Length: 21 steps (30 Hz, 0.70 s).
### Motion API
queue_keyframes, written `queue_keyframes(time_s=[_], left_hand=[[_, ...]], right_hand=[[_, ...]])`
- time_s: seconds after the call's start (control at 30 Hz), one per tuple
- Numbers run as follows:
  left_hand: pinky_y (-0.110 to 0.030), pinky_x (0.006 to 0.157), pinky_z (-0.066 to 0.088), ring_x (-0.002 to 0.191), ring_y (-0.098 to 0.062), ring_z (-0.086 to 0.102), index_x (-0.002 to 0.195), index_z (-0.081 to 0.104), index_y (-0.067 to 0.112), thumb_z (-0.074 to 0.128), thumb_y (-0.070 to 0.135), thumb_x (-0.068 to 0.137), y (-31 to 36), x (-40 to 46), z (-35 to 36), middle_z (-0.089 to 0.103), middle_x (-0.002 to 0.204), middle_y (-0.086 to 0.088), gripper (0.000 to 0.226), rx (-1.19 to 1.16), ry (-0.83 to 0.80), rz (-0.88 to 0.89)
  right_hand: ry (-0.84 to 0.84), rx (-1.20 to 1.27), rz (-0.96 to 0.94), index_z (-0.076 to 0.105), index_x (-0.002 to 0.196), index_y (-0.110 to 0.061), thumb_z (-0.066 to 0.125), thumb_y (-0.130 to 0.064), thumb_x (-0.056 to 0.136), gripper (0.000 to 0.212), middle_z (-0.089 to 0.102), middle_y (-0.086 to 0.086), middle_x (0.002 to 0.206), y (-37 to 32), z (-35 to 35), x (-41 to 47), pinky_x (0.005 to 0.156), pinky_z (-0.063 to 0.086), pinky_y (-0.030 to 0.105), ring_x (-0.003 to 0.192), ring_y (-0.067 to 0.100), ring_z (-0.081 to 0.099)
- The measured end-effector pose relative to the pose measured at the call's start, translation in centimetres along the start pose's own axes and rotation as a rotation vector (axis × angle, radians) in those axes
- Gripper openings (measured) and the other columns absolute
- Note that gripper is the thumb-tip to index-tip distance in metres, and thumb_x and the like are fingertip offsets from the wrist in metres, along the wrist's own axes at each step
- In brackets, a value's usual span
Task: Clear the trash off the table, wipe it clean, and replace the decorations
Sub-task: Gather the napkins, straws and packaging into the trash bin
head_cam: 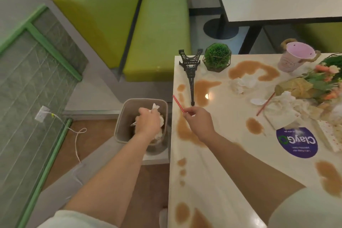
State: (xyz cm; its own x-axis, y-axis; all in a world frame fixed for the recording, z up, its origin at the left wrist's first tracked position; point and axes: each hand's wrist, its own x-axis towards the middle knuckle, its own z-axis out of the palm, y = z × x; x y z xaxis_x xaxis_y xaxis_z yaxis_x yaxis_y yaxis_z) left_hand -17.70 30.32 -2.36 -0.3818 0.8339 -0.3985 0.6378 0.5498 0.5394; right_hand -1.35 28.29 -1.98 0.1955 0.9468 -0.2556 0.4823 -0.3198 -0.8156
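My left hand (pixel 148 122) is over the grey trash bin (pixel 122 116) on the floor left of the table and grips crumpled white tissue (pixel 155 107). My right hand (pixel 199 122) pinches a red straw (pixel 177 102) above the table's left edge. The cream table (pixel 222 163) carries brown spill patches (pixel 187 131). A crumpled tissue (pixel 242 83), a white plastic spoon (pixel 257 101), a second red straw (pixel 265 104) and a heap of soiled napkins (pixel 285 113) lie on it. A black Eiffel Tower model (pixel 190 72) lies flat.
A green ball plant in a wire frame (pixel 216 57), a pink bucket (pixel 294 55) and a flower bunch (pixel 322 79) sit at the table's far side. A purple round sticker (pixel 297 142) is on the top. Green bench seats (pixel 157 29) stand behind; a white cable (pixel 77 135) lies on the floor.
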Motion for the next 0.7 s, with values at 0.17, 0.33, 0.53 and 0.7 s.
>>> queue_keyframes(time_s=[0.17, 0.33, 0.53, 0.7], left_hand=[[-0.038, 0.102, 0.039, 0.121, -0.032, 0.045, 0.128, 0.048, 0.007, 0.055, 0.033, 0.094, -4.9, 3.2, -2.1, 0.032, 0.138, -0.012, 0.043, 0.021, -0.035, -0.033], [-0.038, 0.099, 0.041, 0.121, -0.029, 0.051, 0.135, 0.044, 0.015, 0.067, 0.045, 0.086, -8.4, 5.0, -3.4, 0.038, 0.140, -0.008, 0.062, 0.037, -0.072, -0.012], [-0.036, 0.102, 0.040, 0.126, -0.025, 0.049, 0.136, 0.051, 0.021, 0.056, 0.046, 0.092, -8.9, 6.3, -3.9, 0.053, 0.137, -0.004, 0.051, 0.075, -0.054, 0.080], [-0.040, 0.102, 0.043, 0.123, -0.022, 0.050, 0.128, 0.058, 0.028, 0.049, 0.046, 0.092, -7.4, 5.9, -3.6, 0.057, 0.131, 0.001, 0.041, 0.064, -0.083, 0.173]], right_hand=[[-0.048, 0.012, 0.032, 0.070, 0.108, -0.017, 0.064, -0.019, 0.091, 0.018, 0.068, 0.001, 0.093, -1.5, 4.3, -0.5, 0.070, 0.050, 0.024, 0.081, 0.015, 0.062], [-0.073, -0.040, 0.044, 0.065, 0.105, -0.022, 0.066, -0.025, 0.090, 0.016, 0.061, -0.011, 0.083, -2.6, 8.4, -0.3, 0.061, 0.048, 0.016, 0.073, 0.003, 0.058], [-0.038, -0.056, 0.048, 0.068, 0.116, -0.017, 0.059, -0.019, 0.095, 0.023, 0.068, 0.000, 0.107, -3.6, 11.2, 0.2, 0.066, 0.043, 0.014, 0.089, 0.011, 0.060], [-0.135, -0.129, 0.067, 0.063, 0.129, -0.014, 0.049, -0.012, 0.099, 0.033, 0.064, 0.004, 0.126, -2.8, 11.1, -0.4, 0.095, 0.043, 0.024, 0.115, 0.020, 0.059]])
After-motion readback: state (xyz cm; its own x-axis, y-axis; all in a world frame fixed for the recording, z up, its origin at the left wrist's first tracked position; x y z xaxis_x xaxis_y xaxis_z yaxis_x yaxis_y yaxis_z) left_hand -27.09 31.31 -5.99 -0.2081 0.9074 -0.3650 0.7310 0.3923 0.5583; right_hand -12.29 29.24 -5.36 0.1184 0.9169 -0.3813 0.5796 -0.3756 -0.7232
